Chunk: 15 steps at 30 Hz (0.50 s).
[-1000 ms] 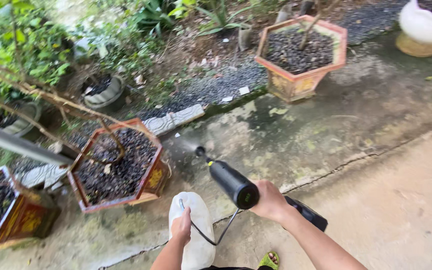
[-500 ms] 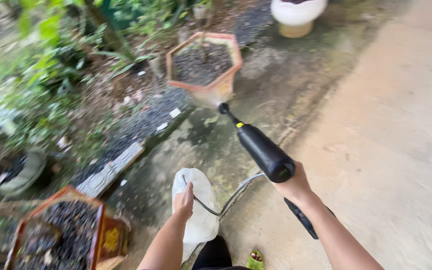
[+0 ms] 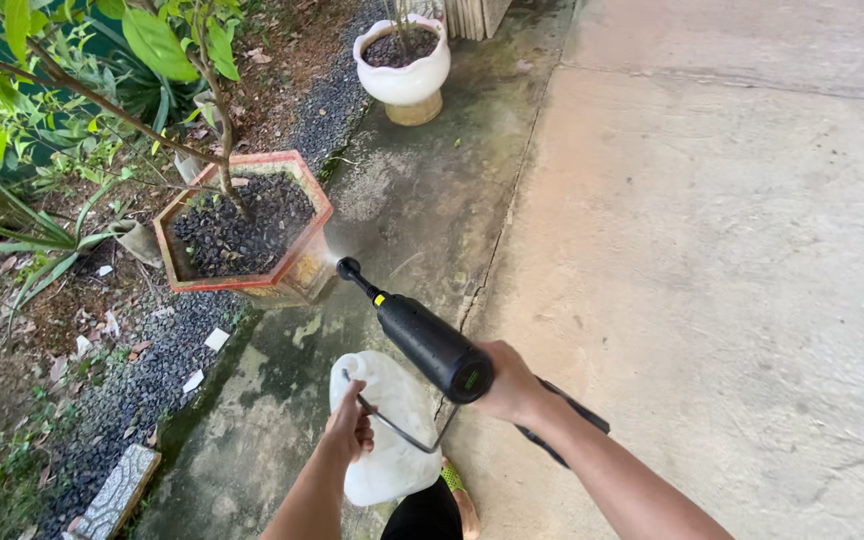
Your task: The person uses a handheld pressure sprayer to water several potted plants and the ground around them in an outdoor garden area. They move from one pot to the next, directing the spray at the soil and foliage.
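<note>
My right hand (image 3: 510,385) grips a black sprayer wand (image 3: 422,338) whose nozzle tip points at a hexagonal orange pot (image 3: 244,225) filled with dark gravel and a thin-stemmed plant. A fine mist shows just past the tip, by the pot's side. My left hand (image 3: 350,425) holds the top of a white plastic jug (image 3: 384,425) hanging low in front of me. A thin dark hose loops from the jug toward the wand.
A round white pot (image 3: 404,62) stands farther up the mossy concrete strip. Gravel, dead leaves and leafy plants (image 3: 42,110) lie to the left. Pale concrete paving (image 3: 732,250) spreads to the right. A patterned edging block (image 3: 117,492) sits at lower left.
The view has swung along the path: the hexagonal pot is now close at the left and the white pot is in sight. Wand and jug stay held as before.
</note>
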Each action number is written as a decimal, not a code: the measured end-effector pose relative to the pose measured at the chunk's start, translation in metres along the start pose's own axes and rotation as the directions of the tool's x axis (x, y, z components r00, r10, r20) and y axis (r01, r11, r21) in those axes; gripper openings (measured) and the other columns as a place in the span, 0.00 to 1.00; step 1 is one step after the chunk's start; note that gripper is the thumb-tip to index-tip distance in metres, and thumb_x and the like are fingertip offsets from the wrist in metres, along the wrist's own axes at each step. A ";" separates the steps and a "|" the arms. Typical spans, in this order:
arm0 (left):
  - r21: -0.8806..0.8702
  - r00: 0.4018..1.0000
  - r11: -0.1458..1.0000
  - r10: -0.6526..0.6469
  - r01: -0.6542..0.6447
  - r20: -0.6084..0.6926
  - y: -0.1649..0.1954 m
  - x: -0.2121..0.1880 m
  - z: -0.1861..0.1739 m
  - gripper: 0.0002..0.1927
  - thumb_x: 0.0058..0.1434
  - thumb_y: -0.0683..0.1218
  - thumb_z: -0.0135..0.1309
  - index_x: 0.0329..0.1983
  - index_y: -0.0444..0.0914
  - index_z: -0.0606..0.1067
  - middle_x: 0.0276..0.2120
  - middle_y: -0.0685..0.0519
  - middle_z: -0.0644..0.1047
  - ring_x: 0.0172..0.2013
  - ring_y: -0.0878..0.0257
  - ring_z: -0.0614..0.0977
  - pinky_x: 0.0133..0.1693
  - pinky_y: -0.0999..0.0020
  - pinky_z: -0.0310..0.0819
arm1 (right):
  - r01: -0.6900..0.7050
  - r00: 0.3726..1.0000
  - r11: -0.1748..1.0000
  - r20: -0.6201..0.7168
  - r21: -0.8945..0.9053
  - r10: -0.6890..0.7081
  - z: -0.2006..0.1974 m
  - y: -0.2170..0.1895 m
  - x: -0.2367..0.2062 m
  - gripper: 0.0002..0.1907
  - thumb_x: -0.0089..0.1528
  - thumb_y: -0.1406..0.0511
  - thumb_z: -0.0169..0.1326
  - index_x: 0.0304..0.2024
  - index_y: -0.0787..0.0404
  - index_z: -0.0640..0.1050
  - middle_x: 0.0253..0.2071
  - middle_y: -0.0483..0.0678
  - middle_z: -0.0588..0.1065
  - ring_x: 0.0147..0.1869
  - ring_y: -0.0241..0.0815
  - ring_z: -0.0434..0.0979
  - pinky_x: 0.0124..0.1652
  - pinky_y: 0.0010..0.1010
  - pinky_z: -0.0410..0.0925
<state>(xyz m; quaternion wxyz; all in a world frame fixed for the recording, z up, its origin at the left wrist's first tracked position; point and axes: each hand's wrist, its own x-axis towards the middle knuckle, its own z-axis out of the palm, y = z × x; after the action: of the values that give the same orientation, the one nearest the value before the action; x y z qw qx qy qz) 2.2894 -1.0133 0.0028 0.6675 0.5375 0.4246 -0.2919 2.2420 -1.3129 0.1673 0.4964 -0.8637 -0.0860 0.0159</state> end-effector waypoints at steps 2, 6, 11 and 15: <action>0.025 0.999 0.999 -0.038 0.037 0.025 0.024 0.012 0.012 0.28 0.57 0.69 0.54 0.26 0.39 0.70 0.14 0.60 0.51 0.13 0.65 0.53 0.20 0.63 0.47 | -0.056 0.998 0.985 0.052 0.163 0.048 -0.012 0.003 0.034 0.10 0.48 0.67 0.65 0.31 0.63 0.81 0.26 0.48 0.82 0.33 0.33 0.79 0.35 0.33 0.72; 0.027 1.000 0.999 -0.029 0.029 -0.007 0.074 0.025 0.035 0.31 0.56 0.67 0.60 0.20 0.42 0.61 0.13 0.59 0.53 0.12 0.63 0.55 0.19 0.63 0.49 | -0.151 0.986 0.979 0.089 0.140 0.140 -0.022 0.006 0.089 0.10 0.50 0.69 0.63 0.34 0.63 0.81 0.26 0.45 0.81 0.33 0.31 0.77 0.35 0.32 0.70; 0.068 0.995 0.995 0.064 -0.069 0.074 0.127 0.025 0.041 0.26 0.54 0.53 0.69 0.18 0.46 0.60 0.14 0.61 0.54 0.13 0.67 0.55 0.18 0.64 0.51 | -0.214 0.968 0.976 0.142 0.050 0.205 -0.031 0.018 0.146 0.07 0.50 0.71 0.60 0.32 0.67 0.80 0.24 0.49 0.78 0.33 0.31 0.74 0.33 0.33 0.71; 0.051 0.998 0.997 0.054 -0.052 -0.035 0.153 0.029 0.052 0.18 0.53 0.47 0.64 0.18 0.41 0.65 0.14 0.57 0.59 0.13 0.64 0.59 0.18 0.62 0.53 | -0.103 0.988 0.992 0.120 0.067 0.094 -0.040 0.037 0.199 0.07 0.50 0.70 0.61 0.32 0.65 0.81 0.25 0.47 0.81 0.34 0.29 0.75 0.34 0.32 0.72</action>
<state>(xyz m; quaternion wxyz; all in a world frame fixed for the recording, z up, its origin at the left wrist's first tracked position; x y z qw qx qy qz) 2.4451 -1.0230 0.0522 0.6536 0.5703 0.4148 -0.2747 2.4473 -1.3325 0.1670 0.5204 -0.8457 -0.0717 0.0941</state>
